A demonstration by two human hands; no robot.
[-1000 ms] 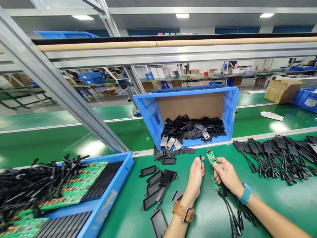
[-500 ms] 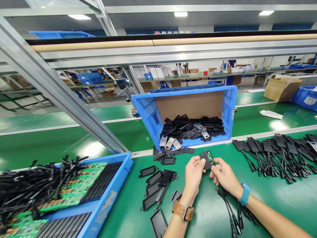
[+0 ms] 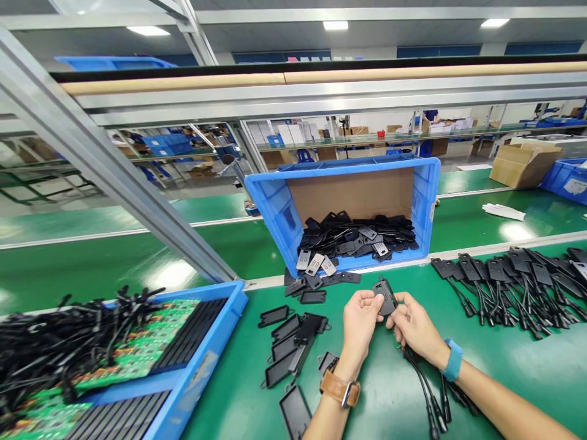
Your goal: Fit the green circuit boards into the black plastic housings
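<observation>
Both hands meet over the green bench, closed on a small black case [image 3: 384, 297] with black cables [image 3: 426, 391] trailing from its lower end. My left hand [image 3: 362, 315] pinches the case's left side, thumb on its cover. My right hand [image 3: 413, 324] grips its lower right edge. The cover lies over most of the circuit board, of which only a little green shows. Left of my left hand, open black case shells [image 3: 293, 410] lie scattered on the bench. Beyond the hands, a tipped blue bin [image 3: 342, 168] holds many black and grey covers [image 3: 358, 235].
At the lower left, a blue tray [image 3: 202, 366] carries circuit boards [image 3: 151, 342], cables and black strips. Cased units with cables [image 3: 518, 275] are spread at the right. A metal post [image 3: 137, 189] slants down on the left. A white glove [image 3: 503, 212] lies further back.
The black cover has moved over the circuit board, hiding most of the green that showed before. Both hands have stayed nearly in place, still holding the unit.
</observation>
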